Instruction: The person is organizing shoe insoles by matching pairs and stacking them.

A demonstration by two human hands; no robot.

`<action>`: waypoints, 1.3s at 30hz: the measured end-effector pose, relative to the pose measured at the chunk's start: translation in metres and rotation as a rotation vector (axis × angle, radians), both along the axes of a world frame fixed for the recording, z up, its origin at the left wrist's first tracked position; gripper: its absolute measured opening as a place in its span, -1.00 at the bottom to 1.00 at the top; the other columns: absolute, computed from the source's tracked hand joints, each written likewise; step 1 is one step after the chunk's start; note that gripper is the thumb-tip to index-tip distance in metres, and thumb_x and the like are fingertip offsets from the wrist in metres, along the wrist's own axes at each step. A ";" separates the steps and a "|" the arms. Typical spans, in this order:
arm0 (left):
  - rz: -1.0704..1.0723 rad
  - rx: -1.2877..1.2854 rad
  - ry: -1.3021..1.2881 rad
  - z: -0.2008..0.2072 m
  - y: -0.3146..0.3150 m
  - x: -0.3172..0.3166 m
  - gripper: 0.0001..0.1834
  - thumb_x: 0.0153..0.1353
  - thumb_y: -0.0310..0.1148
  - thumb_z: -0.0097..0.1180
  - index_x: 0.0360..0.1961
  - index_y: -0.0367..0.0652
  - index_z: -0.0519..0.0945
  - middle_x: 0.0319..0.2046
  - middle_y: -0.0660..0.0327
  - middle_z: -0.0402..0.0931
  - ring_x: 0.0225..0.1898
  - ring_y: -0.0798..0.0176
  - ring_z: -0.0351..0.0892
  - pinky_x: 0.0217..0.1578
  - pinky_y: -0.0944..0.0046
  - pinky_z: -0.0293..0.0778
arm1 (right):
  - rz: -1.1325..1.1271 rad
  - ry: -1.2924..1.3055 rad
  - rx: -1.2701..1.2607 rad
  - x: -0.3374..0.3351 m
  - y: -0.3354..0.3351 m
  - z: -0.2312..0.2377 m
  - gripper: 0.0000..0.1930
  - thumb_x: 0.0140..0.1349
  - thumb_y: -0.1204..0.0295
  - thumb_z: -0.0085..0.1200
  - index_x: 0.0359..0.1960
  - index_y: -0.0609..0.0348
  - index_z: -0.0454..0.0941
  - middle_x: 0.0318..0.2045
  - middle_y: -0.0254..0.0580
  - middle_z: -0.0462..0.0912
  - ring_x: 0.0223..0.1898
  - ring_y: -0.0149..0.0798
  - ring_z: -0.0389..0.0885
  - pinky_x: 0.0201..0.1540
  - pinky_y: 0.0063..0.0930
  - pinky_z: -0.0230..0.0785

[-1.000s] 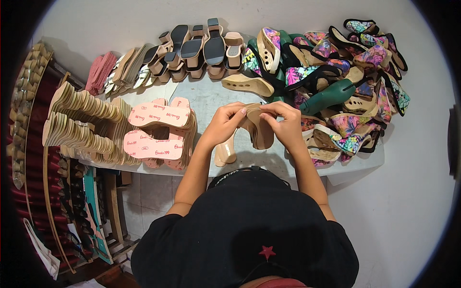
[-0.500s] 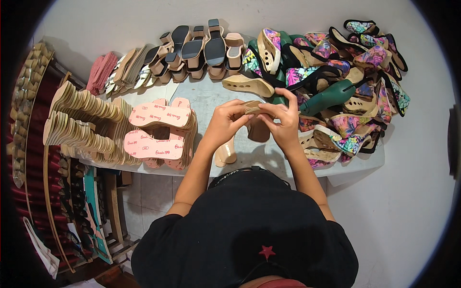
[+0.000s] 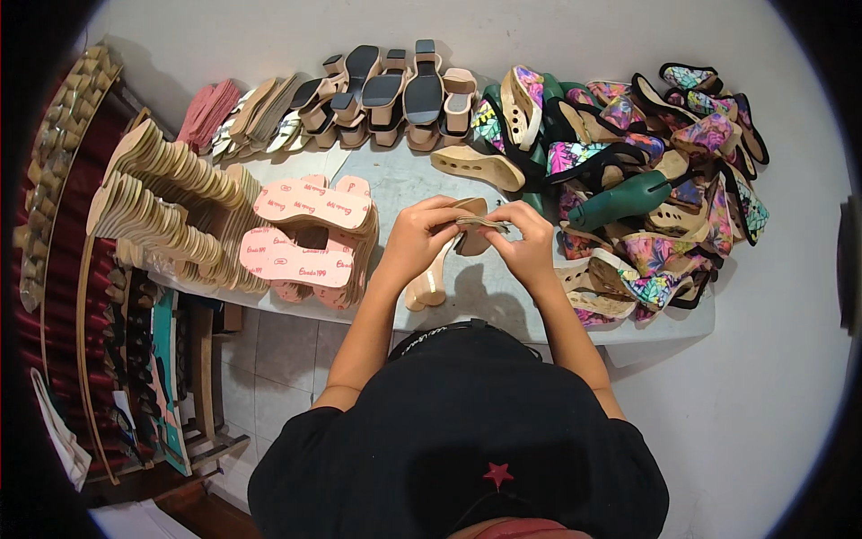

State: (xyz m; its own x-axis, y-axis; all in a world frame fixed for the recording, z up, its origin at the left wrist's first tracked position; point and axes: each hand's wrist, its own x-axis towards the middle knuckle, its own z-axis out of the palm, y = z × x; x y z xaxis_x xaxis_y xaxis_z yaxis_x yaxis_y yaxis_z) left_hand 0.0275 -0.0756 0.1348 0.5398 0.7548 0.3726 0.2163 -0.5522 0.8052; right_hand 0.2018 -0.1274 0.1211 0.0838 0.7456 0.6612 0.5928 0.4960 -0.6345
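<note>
Between my two hands, above the table, are thin tan-brown sole pieces (image 3: 473, 209) with layered edges. My left hand (image 3: 420, 238) pinches them from the left, fingertips on top. From the other side my right hand (image 3: 523, 241) grips them between thumb and fingers. The pieces' exact shape is partly hidden by the fingers. Just below them hangs or lies a brown flap-like part (image 3: 474, 242); I cannot tell whether it is joined to them. A glossy beige sole piece (image 3: 426, 289) lies on the table beside my left wrist.
Pink printed insoles (image 3: 310, 254) are stacked at left, beside rows of wooden-coloured soles (image 3: 153, 220). Block-heeled sandals (image 3: 386, 94) line the back. Colourful floral wedge shoes (image 3: 660, 251) and a green shoe last (image 3: 620, 193) pile up at right. A rack (image 3: 171, 377) stands lower left.
The held pieces have tilted and turned, their layered edges now facing me more. My right hand's raised index finger has come down onto them. The whole view has shifted slightly.
</note>
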 end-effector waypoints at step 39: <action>0.479 -0.497 -1.352 -0.038 -0.005 -0.017 -0.67 0.14 -0.50 0.06 -0.05 -0.30 0.36 -0.14 0.17 0.42 -0.12 0.31 0.44 -0.10 0.34 0.41 | 0.051 0.475 -0.357 0.057 -0.058 0.027 -0.85 0.08 0.61 0.05 -0.30 0.39 0.54 -0.40 -0.30 0.51 -0.37 -0.49 0.47 -0.30 -0.67 0.31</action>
